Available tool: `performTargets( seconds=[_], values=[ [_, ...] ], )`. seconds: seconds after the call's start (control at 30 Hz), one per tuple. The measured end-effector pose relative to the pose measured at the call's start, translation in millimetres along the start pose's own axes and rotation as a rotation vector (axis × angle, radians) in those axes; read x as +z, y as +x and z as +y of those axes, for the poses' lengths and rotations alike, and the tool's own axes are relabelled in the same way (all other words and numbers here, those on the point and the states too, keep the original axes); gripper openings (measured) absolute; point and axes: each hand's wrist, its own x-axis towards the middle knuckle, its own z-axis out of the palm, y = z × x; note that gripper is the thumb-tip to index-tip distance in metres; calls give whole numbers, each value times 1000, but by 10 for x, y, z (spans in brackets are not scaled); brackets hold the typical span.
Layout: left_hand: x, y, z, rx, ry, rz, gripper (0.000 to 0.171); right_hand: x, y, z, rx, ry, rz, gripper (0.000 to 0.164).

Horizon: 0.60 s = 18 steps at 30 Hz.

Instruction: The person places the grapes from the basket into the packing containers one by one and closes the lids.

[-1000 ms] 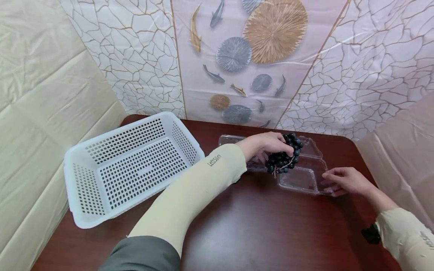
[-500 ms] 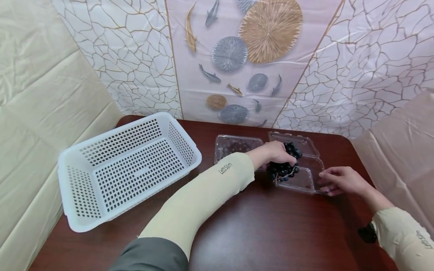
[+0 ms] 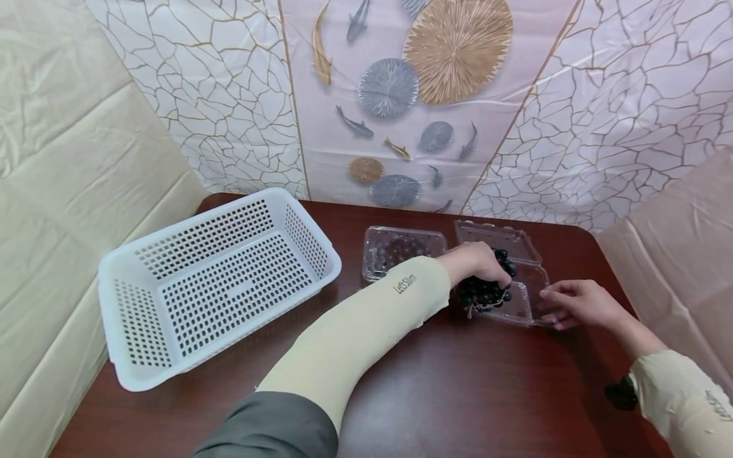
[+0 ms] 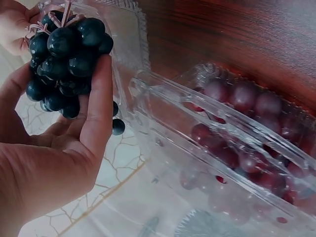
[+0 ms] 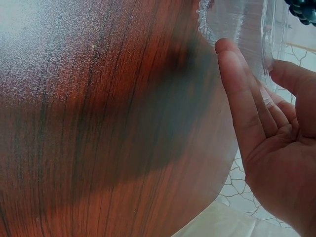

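My left hand (image 3: 480,262) grips a bunch of black grapes (image 3: 481,294) from above, over the left part of an open clear plastic clamshell box (image 3: 523,305). In the left wrist view, the fingers and thumb curve round the dark grapes (image 4: 61,64), with thin stems at one end. My right hand (image 3: 581,302) holds the box's right end. In the right wrist view, the thumb is at the rim of the clear box (image 5: 247,29) and the fingers lie along its outer wall. The box's lid (image 3: 501,240) is folded back toward the wall.
A second clear box (image 3: 372,270) with reddish grapes (image 4: 222,143) stands left of the open one, partly behind the left forearm. A large white perforated basket (image 3: 335,261) occupies the table's left side. Patterned cloth (image 3: 240,83) hangs behind the brown table (image 3: 458,381).
My left hand has moved right and lower with the black grapes, toward the open box. More of the red-grape box shows. The right hand stays at the box's end.
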Motion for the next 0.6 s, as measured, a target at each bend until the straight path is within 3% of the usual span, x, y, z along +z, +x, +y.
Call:
performTargets(
  seconds=[0.23, 0.43, 0.6],
  values=[
    [-65, -3, 189, -83, 65, -82, 36, 11, -14, 2, -4, -2, 9, 47],
    [-102, 32, 282, -135, 122, -76, 26, 3, -6, -5, -3, 3, 9, 45],
    [-57, 33, 319, -138, 100, -40, 21, -4, -12, 5, 1, 5, 7, 45]
  ],
)
